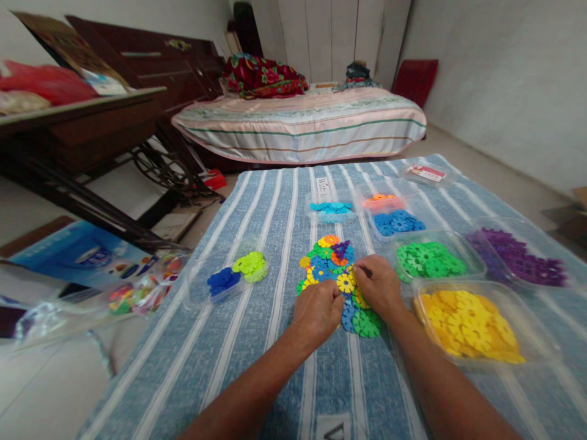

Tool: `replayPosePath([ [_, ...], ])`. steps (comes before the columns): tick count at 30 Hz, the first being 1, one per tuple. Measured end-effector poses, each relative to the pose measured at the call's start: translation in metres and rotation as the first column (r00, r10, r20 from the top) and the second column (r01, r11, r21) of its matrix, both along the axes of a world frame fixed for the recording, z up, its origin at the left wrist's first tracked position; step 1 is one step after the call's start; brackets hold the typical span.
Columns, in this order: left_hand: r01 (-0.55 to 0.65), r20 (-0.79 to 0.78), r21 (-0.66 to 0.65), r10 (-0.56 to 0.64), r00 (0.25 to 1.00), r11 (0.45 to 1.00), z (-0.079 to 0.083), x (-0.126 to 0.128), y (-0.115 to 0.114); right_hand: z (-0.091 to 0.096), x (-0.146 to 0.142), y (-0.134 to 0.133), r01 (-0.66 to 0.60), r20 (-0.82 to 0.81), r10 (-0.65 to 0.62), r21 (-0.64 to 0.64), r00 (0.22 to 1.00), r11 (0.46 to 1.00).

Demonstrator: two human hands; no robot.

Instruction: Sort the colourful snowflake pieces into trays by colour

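Observation:
A mixed pile of flower-shaped plastic discs (346, 282) in yellow, green, blue, orange and purple lies in the middle of the cloth. At its near left edge my left hand (320, 310) is closed, fingers curled in; whatever they may hold is hidden. Over the pile's right side, my right hand (378, 286) is closed too, with a small dark patch showing at its fingers that I cannot make out. A yellow disc (345, 282) shows between the two hands. Below them lies a larger green disc (367, 322).
Clear boxes hold sorted discs: yellow (472, 324), green (431, 260), purple (518, 256), blue (398, 223), orange (383, 201) and light blue (333, 209). At left, another box holds dark blue (223, 281) and lime discs (251, 266). A lid (426, 172) lies at the far right.

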State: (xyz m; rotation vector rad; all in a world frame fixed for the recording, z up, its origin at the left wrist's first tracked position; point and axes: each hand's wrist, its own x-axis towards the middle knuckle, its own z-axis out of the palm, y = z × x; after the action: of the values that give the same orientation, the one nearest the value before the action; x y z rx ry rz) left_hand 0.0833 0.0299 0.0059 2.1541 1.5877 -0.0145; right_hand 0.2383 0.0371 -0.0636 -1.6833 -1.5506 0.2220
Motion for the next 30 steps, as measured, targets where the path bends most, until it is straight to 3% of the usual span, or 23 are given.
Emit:
replayPosePath([
  [7,0.062,-0.094,0.087,-0.054,0.994,0.994,-0.001,0.01,-0.003,0.0,0.0,0.0,-0.014,-0.012,0.014,0.004,1.0,1.0],
  [13,0.07,-0.061,0.03,-0.068,0.996,0.997,0.002,0.005,0.006,0.002,0.0,0.0,-0.011,-0.021,0.01,-0.012,1.0,1.0],
  [16,0.093,-0.046,0.079,-0.09,0.995,0.992,0.004,0.003,0.009,0.001,0.0,0.0,-0.016,-0.03,0.016,-0.012,0.999,1.0],
  [20,0.23,-0.098,0.204,-0.214,0.972,0.951,0.007,0.009,0.014,0.001,0.0,0.001,-0.022,-0.036,0.021,-0.016,0.999,1.0],
  [25,0.352,-0.228,0.172,-0.31,0.923,0.92,0.012,0.02,0.022,0.002,0.0,0.001,-0.015,-0.029,0.014,-0.022,0.999,1.0],
  [30,0.418,-0.255,0.177,-0.369,0.894,0.891,0.008,0.018,0.028,0.0,0.001,0.002,-0.006,-0.044,0.004,-0.034,0.999,0.999],
])
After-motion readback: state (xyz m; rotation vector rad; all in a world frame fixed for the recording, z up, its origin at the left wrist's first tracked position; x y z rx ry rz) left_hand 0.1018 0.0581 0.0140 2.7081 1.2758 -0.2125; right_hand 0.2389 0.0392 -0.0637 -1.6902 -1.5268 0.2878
